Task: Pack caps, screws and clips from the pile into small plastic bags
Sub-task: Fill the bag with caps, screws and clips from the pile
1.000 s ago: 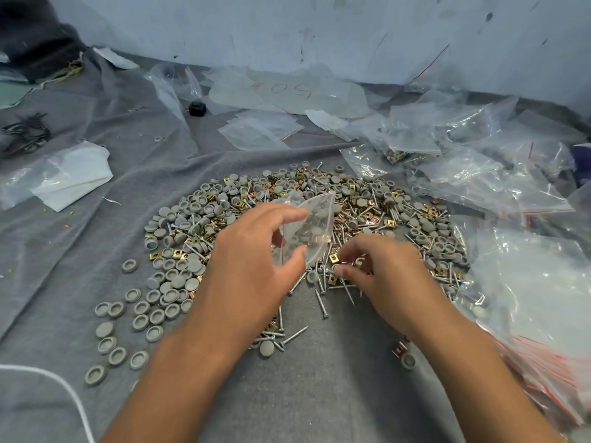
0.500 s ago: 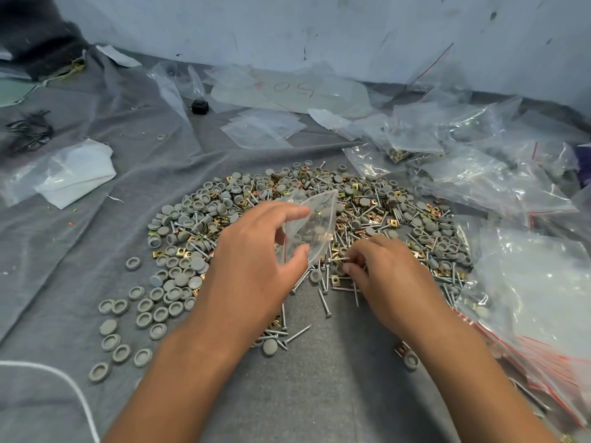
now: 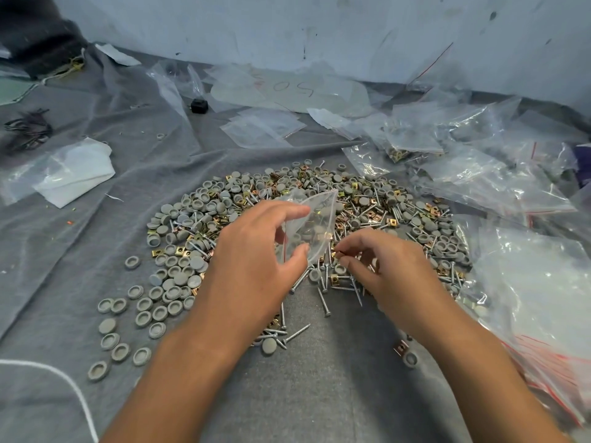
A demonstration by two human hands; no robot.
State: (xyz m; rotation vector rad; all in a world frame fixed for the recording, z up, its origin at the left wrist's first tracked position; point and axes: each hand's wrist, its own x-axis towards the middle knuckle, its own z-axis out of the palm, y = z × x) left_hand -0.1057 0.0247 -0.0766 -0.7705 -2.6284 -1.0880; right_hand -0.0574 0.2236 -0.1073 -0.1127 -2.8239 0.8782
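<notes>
1. Bag, small clear plastic, pinched open between left hand thumb and fingers, above the pile of grey round caps, silver screws, brass clips on grey cloth surface.
2. Right hand fingertips pinch something small, likely a brass clip, beside the bag mouth.
3. Step: loading. Next: slip the piece inside.

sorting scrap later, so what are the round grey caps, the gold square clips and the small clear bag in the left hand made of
Round grey caps: likely matte moulded plastic, dull and uniform, no glint. Gold square clips: probably plated sheet metal, shiny brassy reflections. Small clear bag, pinched by the left hand: thin glossy plastic film, see-through and creased.
</notes>
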